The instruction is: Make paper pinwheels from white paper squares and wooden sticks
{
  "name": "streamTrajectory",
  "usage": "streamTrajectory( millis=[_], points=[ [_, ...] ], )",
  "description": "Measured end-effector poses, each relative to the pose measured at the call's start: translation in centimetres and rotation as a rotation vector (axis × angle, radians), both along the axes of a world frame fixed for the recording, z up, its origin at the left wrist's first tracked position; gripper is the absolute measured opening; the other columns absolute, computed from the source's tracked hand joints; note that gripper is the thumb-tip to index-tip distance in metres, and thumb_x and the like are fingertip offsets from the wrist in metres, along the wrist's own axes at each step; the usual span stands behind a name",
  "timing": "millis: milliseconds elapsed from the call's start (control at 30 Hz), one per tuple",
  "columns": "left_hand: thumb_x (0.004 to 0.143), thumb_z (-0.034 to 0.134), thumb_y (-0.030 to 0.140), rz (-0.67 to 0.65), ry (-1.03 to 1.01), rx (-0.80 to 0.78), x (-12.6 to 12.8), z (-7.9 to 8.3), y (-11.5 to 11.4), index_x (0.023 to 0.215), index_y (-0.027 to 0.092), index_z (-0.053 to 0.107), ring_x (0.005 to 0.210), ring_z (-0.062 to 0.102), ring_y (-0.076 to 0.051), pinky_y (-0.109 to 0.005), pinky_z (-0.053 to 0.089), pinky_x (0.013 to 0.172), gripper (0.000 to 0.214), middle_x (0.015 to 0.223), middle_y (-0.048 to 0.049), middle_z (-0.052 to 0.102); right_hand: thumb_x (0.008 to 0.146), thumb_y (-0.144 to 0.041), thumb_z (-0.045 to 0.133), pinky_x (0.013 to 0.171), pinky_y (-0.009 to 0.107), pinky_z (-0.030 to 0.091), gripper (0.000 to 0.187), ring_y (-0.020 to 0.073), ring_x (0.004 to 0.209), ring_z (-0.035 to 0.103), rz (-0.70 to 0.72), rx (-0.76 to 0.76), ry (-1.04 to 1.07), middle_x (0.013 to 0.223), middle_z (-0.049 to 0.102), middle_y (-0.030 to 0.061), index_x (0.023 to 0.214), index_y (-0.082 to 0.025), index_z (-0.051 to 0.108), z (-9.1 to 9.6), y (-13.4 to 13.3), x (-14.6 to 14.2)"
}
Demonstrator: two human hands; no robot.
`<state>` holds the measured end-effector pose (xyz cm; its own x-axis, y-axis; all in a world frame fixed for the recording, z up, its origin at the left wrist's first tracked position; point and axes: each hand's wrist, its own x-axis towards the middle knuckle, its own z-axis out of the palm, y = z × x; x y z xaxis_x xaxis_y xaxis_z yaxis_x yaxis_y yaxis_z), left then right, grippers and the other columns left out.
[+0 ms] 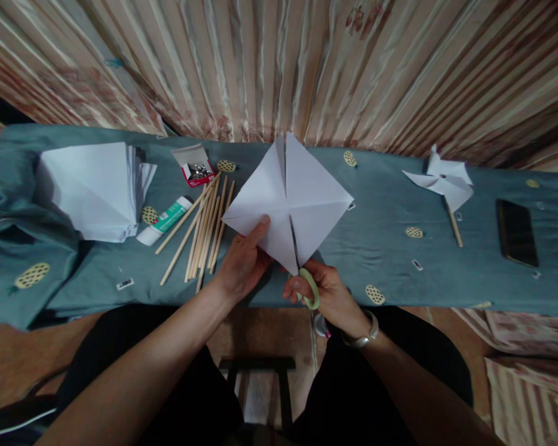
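Note:
A white sheet of paper, turned like a diamond and creased across the middle, is held above the cloth. One slit runs in from its far corner towards the centre. My left hand pinches the near left edge, thumb on top and fingers underneath. My right hand grips light green-handled scissors, with fingers through the loops. The dark blades lie along a cut that rises from the near corner towards the middle of the sheet.
Left of the paper lie several wooden sticks, a glue tube, a red box of metal pins and a stack of white paper. To the right are a paper pinwheel on a stick and a black phone. A striped curtain hangs behind.

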<state>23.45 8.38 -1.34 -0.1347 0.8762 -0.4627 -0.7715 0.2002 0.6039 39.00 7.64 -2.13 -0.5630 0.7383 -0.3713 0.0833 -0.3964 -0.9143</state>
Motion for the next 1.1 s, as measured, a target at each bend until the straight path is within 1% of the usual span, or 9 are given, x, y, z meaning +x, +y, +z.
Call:
streamTrajectory(
  millis=[200, 400, 533, 667, 867, 967, 1100],
  points=[
    [0.081, 0.073, 0.023, -0.003, -0.004, 0.001, -0.03, -0.03, 0.01, 0.094, 0.016, 0.064, 0.069, 0.064, -0.013, -0.023, 0.057, 0.063, 0.018, 0.085, -0.0015, 0.071, 0.067, -0.068, 0.074, 0.046, 0.021, 0.044, 0.053, 0.0095, 0.051, 0.057, -0.011, -0.020, -0.001, 0.062, 0.067, 0.0004, 0.078, -0.017, 0.063, 0.10, -0.07, -0.03],
    [0.079, 0.076, 0.026, -0.005, -0.004, 0.021, -0.09, -0.22, -0.01, 0.092, 0.017, 0.065, 0.066, 0.063, -0.013, -0.023, 0.056, 0.061, 0.019, 0.082, -0.0008, 0.070, 0.067, -0.065, 0.075, 0.046, 0.021, 0.044, 0.051, 0.0089, 0.051, 0.057, -0.025, -0.036, 0.013, 0.062, 0.067, -0.0004, 0.080, -0.018, 0.063, 0.25, -0.11, -0.15],
    [0.079, 0.075, 0.023, 0.019, -0.008, -0.003, -0.27, -0.24, 0.05, 0.094, 0.016, 0.065, 0.069, 0.063, -0.014, -0.025, 0.055, 0.064, 0.020, 0.085, -0.0015, 0.071, 0.068, -0.067, 0.074, 0.046, 0.021, 0.044, 0.051, 0.0098, 0.051, 0.057, -0.010, -0.027, -0.001, 0.062, 0.066, -0.0006, 0.081, -0.018, 0.064, 0.09, -0.18, -0.16],
    [0.077, 0.077, 0.024, 0.015, -0.021, -0.017, -0.44, -0.29, 0.09, 0.096, 0.016, 0.065, 0.073, 0.065, -0.014, -0.026, 0.056, 0.068, 0.024, 0.087, -0.0015, 0.071, 0.069, -0.064, 0.075, 0.046, 0.021, 0.045, 0.049, 0.0095, 0.051, 0.057, -0.013, -0.042, 0.002, 0.061, 0.066, -0.0010, 0.081, -0.018, 0.064, -0.12, -0.26, -0.20],
    [0.078, 0.077, 0.023, 0.034, -0.040, -0.001, -0.35, -0.33, 0.11, 0.094, 0.016, 0.065, 0.070, 0.065, -0.013, -0.022, 0.056, 0.062, 0.022, 0.086, -0.0017, 0.072, 0.066, -0.062, 0.078, 0.046, 0.021, 0.046, 0.048, 0.0089, 0.049, 0.057, -0.048, -0.066, 0.019, 0.060, 0.066, -0.0015, 0.077, -0.019, 0.061, 0.06, -0.22, -0.44],
    [0.077, 0.077, 0.024, 0.037, -0.033, -0.003, -0.32, -0.40, 0.11, 0.097, 0.017, 0.064, 0.072, 0.066, -0.013, -0.024, 0.057, 0.067, 0.025, 0.086, -0.0014, 0.072, 0.063, -0.063, 0.079, 0.045, 0.022, 0.047, 0.049, 0.0095, 0.049, 0.058, -0.057, -0.066, 0.020, 0.060, 0.067, -0.0015, 0.077, -0.019, 0.062, 0.30, -0.18, -0.53],
    [0.077, 0.077, 0.025, 0.016, -0.032, -0.013, -0.36, -0.51, 0.08, 0.099, 0.017, 0.064, 0.075, 0.066, -0.014, -0.026, 0.058, 0.071, 0.027, 0.088, -0.0009, 0.072, 0.064, -0.063, 0.078, 0.046, 0.022, 0.047, 0.049, 0.0095, 0.048, 0.059, -0.048, -0.074, 0.013, 0.058, 0.067, -0.0017, 0.078, -0.019, 0.062, 0.42, -0.14, -0.55]
  ],
)
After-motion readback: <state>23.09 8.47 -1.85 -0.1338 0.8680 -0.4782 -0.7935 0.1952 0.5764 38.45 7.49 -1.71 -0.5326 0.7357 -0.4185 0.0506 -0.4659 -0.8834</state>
